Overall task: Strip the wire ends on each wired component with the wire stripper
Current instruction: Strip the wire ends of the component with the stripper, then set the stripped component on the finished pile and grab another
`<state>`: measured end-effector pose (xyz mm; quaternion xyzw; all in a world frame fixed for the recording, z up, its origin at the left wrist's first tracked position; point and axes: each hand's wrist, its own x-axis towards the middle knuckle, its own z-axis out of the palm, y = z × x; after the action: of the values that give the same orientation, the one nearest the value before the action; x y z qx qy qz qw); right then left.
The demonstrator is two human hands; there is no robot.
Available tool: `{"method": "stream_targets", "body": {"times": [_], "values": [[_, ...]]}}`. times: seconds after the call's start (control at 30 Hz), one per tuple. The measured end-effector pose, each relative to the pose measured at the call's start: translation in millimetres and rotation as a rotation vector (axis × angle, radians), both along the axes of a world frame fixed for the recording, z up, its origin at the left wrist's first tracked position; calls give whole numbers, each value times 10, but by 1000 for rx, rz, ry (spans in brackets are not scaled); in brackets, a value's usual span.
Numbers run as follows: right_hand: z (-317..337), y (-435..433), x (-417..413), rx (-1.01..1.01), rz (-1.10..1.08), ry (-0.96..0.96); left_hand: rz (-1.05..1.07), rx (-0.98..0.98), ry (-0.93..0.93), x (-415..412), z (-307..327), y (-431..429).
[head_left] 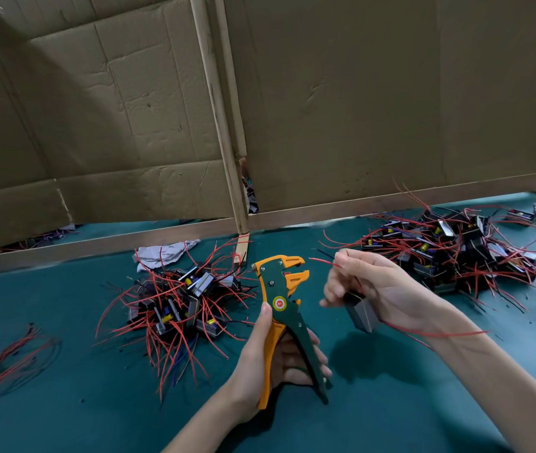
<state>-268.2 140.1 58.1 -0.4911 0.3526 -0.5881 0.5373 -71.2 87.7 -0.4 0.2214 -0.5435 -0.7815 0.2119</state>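
Teal mat (391, 387), stripper (281, 304) (left hand (253, 354)), wire (322, 261) pinched

Your left hand (279, 358) held the wire stripper (288, 315) at the lower centre of the frame, its head pointing up and its jaws facing right. Just right of it, your right hand (368, 289) held a wired component (359, 313), with one wire (324, 261) pinched at the fingertips and reaching left toward the stripper's head, apart from it. On the table (96, 403), the left pile (178, 302) lay left of the stripper, and the right pile (449, 250) lay at the right edge, behind your right hand. A crumpled sheet (162, 253) sat behind the left pile. A loose wire bundle (2, 361) lay at the lower left edge. Cardboard panels (113, 109) stood along the table's back, a wooden post (224, 125) between them.
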Motion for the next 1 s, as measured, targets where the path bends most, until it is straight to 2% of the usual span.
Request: {"method": "stream_targets", "body": {"times": [0.07, 0.13, 0.2, 0.4, 0.47, 0.53, 0.6, 0.67, 0.73, 0.8, 0.9, 1.0], "values": [[138, -8, 99, -38, 19, 110, -3, 0, -3, 1, 1, -13], [325, -65, 262, -110, 17, 327, 10, -2, -11, -5, -15, -30], [529, -189, 498, -155, 27, 448, 33, 13, -11, -19, -30, -43], [893, -887, 1113, -38, -114, 239, 80, 54, 24, -19, -59, -50], [864, -1052, 1099, 46, -90, 289, 79, 49, 20, -9, -64, -53], [761, -1143, 936, 77, -163, 407, 79, 37, 11, -2, -68, -60], [640, -1164, 657, 66, -354, 531, 76, 24, 9, -2, -71, -63], [513, -1145, 280, 86, -597, 744, 71, 12, 10, -12, -65, -56], [385, -1092, -132, 148, -803, 954, 74, 14, 9, -22, -56, -48], [261, -1010, -505, 219, -936, 1058, 80, 15, 11, -26, -47, -46], [109, -917, -962, 303, -971, 1198, 88, 15, 9, -23, -44, -45], [-11, -885, -1219, 391, -813, 1460, 88, 17, 12, -22, -38, -39]]}}
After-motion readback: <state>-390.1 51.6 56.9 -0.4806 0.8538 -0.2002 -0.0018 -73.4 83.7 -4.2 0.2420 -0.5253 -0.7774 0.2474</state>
